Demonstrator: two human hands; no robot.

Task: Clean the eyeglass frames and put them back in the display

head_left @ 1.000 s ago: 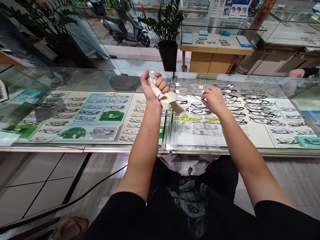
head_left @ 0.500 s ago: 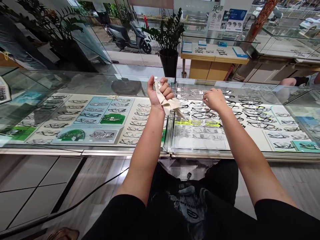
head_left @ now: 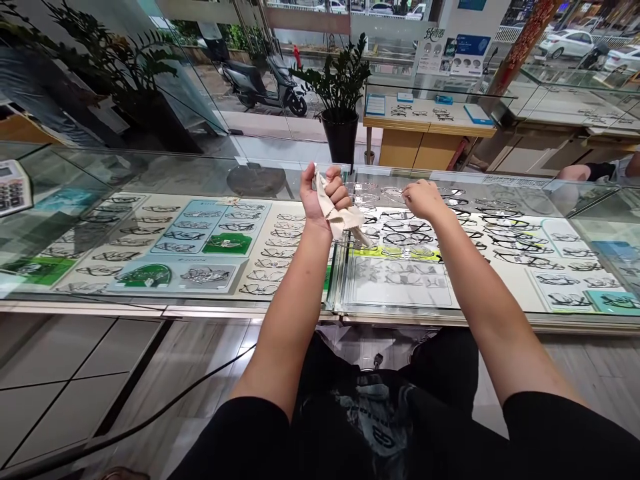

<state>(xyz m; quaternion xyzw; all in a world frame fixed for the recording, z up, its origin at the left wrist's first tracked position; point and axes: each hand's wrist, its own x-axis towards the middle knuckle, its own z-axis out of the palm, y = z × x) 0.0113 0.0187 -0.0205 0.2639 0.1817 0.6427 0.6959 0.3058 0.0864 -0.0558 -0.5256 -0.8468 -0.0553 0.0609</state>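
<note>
My left hand (head_left: 323, 200) is raised over the glass counter (head_left: 280, 175), its fingers curled round a cream cloth (head_left: 345, 219) whose loose end hangs past the wrist. My right hand (head_left: 424, 199) is over the counter's right section, fingers pinched at the left end of the hand. A pair of thin-rimmed glasses (head_left: 394, 193) is at those fingertips. Rows of dark-framed glasses (head_left: 407, 238) lie below and beside the right hand.
Left of my hands, the counter holds more glasses and a blue tray (head_left: 173, 272). A calculator (head_left: 14, 188) is at the far left. Behind the counter stand a potted plant (head_left: 340, 137) and another display table (head_left: 415, 123). A person's arm shows at the right.
The view has tilted up slightly, so the counter and hands sit lower in the picture. My right hand has shifted slightly left. The cloth stays in my left hand.
</note>
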